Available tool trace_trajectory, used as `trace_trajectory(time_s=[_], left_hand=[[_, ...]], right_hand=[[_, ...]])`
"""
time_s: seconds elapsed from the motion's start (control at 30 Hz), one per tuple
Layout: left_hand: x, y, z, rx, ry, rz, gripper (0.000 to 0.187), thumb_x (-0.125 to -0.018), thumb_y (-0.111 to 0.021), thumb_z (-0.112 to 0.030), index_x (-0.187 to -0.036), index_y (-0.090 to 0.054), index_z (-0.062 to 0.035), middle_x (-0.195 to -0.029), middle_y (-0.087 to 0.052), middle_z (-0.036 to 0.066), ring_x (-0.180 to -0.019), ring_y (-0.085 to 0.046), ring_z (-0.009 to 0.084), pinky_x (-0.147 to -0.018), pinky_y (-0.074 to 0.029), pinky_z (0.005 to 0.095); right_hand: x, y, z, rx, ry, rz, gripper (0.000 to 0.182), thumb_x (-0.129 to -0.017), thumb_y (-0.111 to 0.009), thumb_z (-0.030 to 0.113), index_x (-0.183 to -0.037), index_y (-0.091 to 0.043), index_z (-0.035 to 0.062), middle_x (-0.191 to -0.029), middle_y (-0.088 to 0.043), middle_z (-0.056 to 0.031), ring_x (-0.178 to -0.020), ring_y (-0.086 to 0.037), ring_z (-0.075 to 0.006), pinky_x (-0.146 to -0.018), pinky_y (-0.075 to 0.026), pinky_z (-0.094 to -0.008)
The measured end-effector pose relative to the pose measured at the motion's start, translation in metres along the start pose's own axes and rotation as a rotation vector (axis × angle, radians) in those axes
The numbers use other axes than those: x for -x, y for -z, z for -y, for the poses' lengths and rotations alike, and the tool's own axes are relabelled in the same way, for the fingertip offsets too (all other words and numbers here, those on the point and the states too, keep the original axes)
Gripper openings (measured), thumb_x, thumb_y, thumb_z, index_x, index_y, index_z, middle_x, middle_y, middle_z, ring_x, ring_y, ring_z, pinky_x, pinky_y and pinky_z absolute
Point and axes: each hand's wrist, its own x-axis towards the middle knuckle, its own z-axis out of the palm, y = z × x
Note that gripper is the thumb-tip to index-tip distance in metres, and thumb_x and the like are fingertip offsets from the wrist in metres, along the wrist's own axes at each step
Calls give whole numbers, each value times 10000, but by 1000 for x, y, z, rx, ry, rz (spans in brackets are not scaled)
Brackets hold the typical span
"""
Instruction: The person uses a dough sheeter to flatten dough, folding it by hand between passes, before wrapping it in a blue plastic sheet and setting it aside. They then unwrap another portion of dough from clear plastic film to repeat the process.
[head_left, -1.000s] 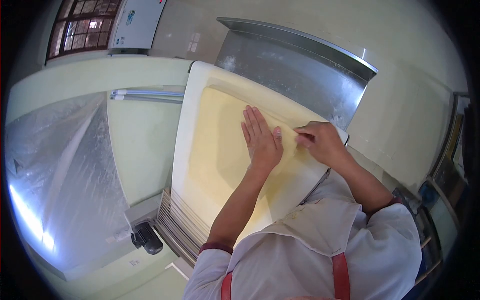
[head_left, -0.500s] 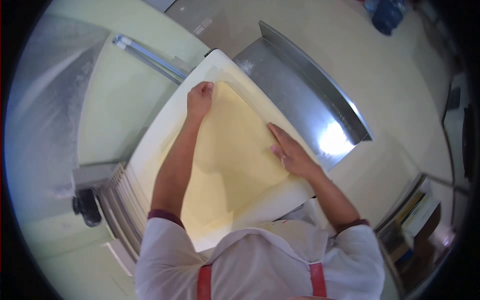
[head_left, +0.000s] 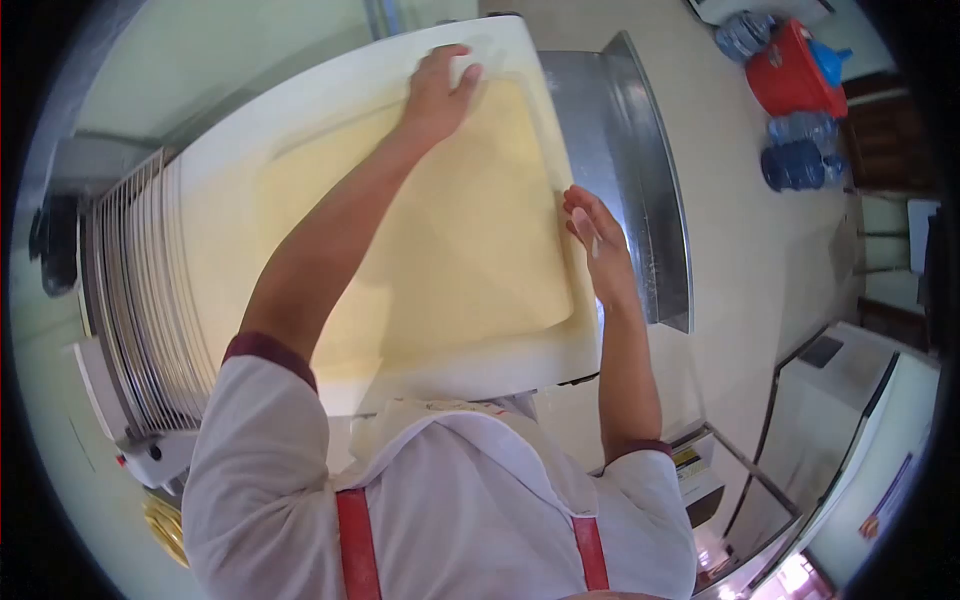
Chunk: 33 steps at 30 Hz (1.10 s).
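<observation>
A broad, flat sheet of pale yellow dough [head_left: 470, 220] lies on a white surface [head_left: 230, 130] in front of me. My left hand [head_left: 438, 95] is over the far edge of the sheet, thumb and fingers apart, with nothing held in it. At the sheet's right edge is my right hand [head_left: 597, 232], its fingers slightly curled and apart and its thumb pointing up; no object shows in it.
A metal guard of parallel bars [head_left: 150, 300] stands at the left. Beyond the right edge is a steel tray [head_left: 600, 130]. A red bucket [head_left: 790, 75] and blue water bottles [head_left: 793, 167] stand on the floor at the upper right.
The view has turned and shifted. My left hand has opened from a closed grip at the sheet's far corner. The sheet now lies with its right edge more squarely along the white surface.
</observation>
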Motion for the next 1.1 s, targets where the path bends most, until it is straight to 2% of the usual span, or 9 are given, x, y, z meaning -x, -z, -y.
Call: trace_trajectory(time_s=[0.07,0.2,0.3,0.37,0.47,0.6,0.73,0.83,1.1], left_hand=[[44,90,19,-47,80,-60,321,-894,-633,-197,-1179,-571,-64,-1212,-577,140,-1164,-531,279,-1004,-395,376],[190,252,106,-253,711,-182,457,-854,-680,-271,-1157,-556,48,-1125,-603,191,-1074,-575,268,-941,-445,356],[215,267,88,282,1211,26,525,-831,-710,-335,-1147,-567,59,-1087,-625,165,-994,-605,225,-882,-469,337],[201,264,78,532,1282,143,588,-793,-745,-393,-1127,-586,63,-1065,-641,138,-903,-622,190,-800,-489,317],[180,262,67,583,1423,182,555,-793,-759,-355,-1141,-598,47,-1073,-649,125,-901,-636,205,-799,-511,327],[189,256,49,733,1244,66,513,-795,-760,-199,-1217,-564,19,-1127,-640,115,-998,-633,229,-880,-514,353],[200,252,45,823,1108,9,592,-771,-764,-98,-1288,-499,15,-1155,-630,128,-1056,-619,233,-914,-510,376],[192,257,54,995,1339,136,631,-761,-762,-69,-1314,-469,10,-1193,-611,136,-1077,-608,230,-927,-508,376],[219,254,53,1102,1225,111,632,-726,-787,-66,-1283,-499,8,-1201,-607,129,-1063,-607,231,-905,-513,384]], right_hand=[[-18,-13,3,209,15,52,456,-941,-575,234,-1314,-481,-9,-1236,-572,-152,-1163,-541,-220,-996,-403,-318],[-47,-28,32,343,-214,84,570,-863,-660,345,-1252,-515,-46,-1127,-615,-145,-1041,-588,-228,-883,-468,-334],[-65,-34,51,294,-421,188,577,-835,-685,387,-1203,-547,-36,-1064,-628,-113,-968,-588,-197,-824,-478,-333],[-73,-33,50,279,-492,213,522,-833,-704,346,-1164,-572,-35,-999,-642,-102,-875,-613,-198,-762,-487,-358],[-54,-45,44,215,-296,163,539,-789,-743,338,-1144,-572,-30,-1001,-639,-98,-922,-605,-179,-794,-492,-341],[-52,-45,41,87,-256,214,532,-798,-738,300,-1172,-560,-34,-1052,-628,-110,-960,-597,-182,-844,-486,-324],[-50,-43,59,-157,126,473,569,-856,-684,335,-1259,-515,-29,-1104,-610,-120,-967,-598,-195,-826,-496,-314],[-57,-48,51,-157,167,466,570,-858,-680,339,-1262,-513,-28,-1108,-609,-121,-972,-597,-196,-830,-495,-314],[-49,-84,49,57,174,343,574,-863,-670,350,-1267,-509,-26,-1120,-605,-124,-984,-593,-198,-841,-490,-315]])
